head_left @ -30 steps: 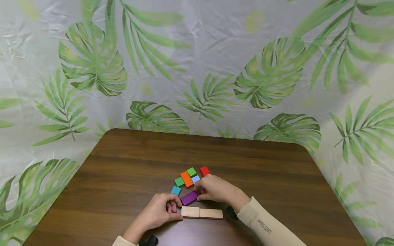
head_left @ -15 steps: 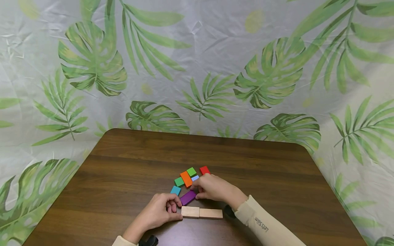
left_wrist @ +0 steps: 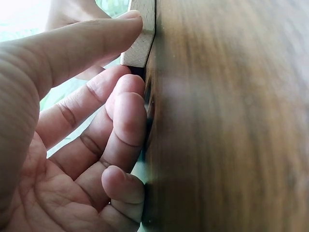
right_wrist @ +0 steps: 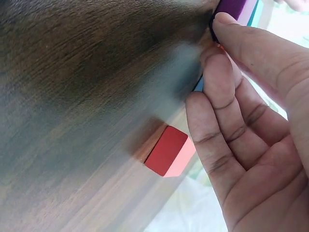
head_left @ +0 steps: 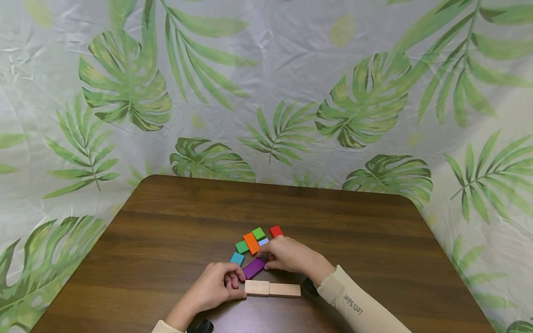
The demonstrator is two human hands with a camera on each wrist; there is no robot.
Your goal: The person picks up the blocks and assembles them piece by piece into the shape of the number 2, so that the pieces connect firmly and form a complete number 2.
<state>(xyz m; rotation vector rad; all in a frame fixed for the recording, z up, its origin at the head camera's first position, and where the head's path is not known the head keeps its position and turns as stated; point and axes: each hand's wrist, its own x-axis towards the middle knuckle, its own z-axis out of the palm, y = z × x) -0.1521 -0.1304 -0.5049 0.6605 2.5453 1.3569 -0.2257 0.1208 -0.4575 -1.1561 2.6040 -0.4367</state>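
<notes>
In the head view my left hand (head_left: 216, 284) is at the left end of a plain wooden block (head_left: 257, 287), thumb and index finger at its corners. The left wrist view shows the thumb against this wooden block (left_wrist: 141, 41), the other fingers curled by the tabletop. A second, flatter plain block (head_left: 285, 290) continues the row to the right. Just behind lies a purple block (head_left: 254, 268), slanted, its left end beside my left index fingertip. My right hand (head_left: 291, 255) pinches its right end; in the right wrist view the thumb presses the purple block (right_wrist: 231, 8).
Behind the hands lie a teal block (head_left: 237, 258), a green block (head_left: 242, 247), an orange block (head_left: 251, 243), a light green block (head_left: 258, 233) and a light blue block (head_left: 263, 242), partly hidden. A red block (head_left: 276, 231) sits apart on the brown table (head_left: 354, 231).
My right hand has shifted slightly left with the purple block, which now slants a little more. The left hand and the plain blocks have stayed put.
</notes>
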